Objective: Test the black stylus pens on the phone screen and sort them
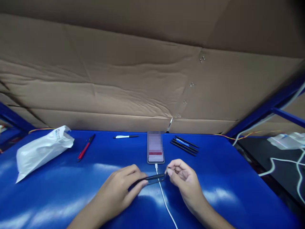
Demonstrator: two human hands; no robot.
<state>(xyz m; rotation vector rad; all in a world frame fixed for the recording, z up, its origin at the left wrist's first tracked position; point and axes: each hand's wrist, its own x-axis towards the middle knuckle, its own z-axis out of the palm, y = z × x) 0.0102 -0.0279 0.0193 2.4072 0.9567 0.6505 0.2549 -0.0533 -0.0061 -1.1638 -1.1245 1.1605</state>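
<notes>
My left hand (122,184) is closed with thumb and fingers around one end of a slim black object (154,176), held low over the blue table. A thinner dark bar runs beside its main length; I cannot make out its exact kind. At the other end, my right hand (183,178) pinches a small dark tip between thumb and fingertips. Just beyond the hands lies a phone (155,152) with its screen lit. A white charging cable (163,195) plugs into it and passes beneath the black object.
Several dark pens (184,146) lie right of the phone. A white pen (125,136) and a red pen (85,149) lie left, near a white plastic bag (44,149). Cardboard (107,79) walls the back of the blue table (71,197). White cables (271,165) hang at the right.
</notes>
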